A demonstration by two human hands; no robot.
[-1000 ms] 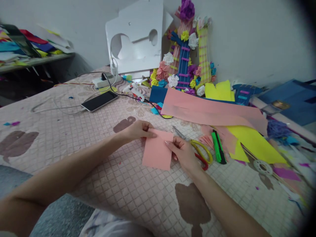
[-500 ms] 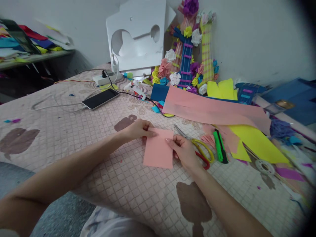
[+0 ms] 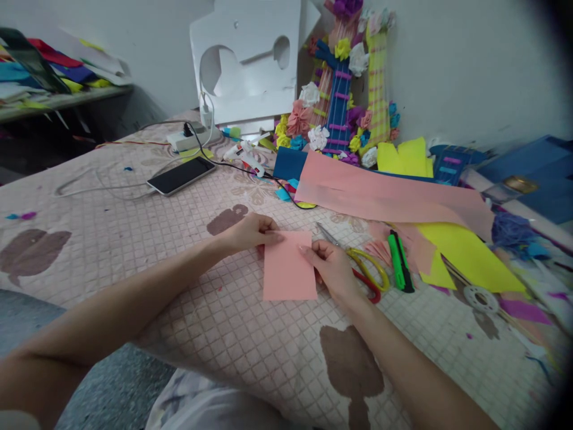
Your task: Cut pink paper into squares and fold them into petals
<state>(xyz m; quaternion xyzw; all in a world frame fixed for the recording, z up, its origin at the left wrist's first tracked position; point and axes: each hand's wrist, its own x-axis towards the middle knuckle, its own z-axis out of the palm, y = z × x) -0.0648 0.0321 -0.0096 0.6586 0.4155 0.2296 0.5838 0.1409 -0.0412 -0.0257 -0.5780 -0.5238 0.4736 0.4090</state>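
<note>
Between my hands is a small rectangular piece of pink paper, held a little above or on the patterned tablecloth. My left hand pinches its upper left corner, thumb on top. On the paper's right edge, my right hand grips with the thumb in front and the other fingers curled, partly hidden behind. Scissors with yellow and red handles lie just beyond my right hand, their blades pointing away to the left. A green utility knife rests to the right of them.
A large pink sheet and yellow paper lie at the right. Further back are a phone, a glue gun with its cord, and a power strip. Decorated paper guitars and white foam board lean on the wall.
The pink paper has turned slightly, its lower edge shifting a little to the right and up. Both hands keep their grip on it.
</note>
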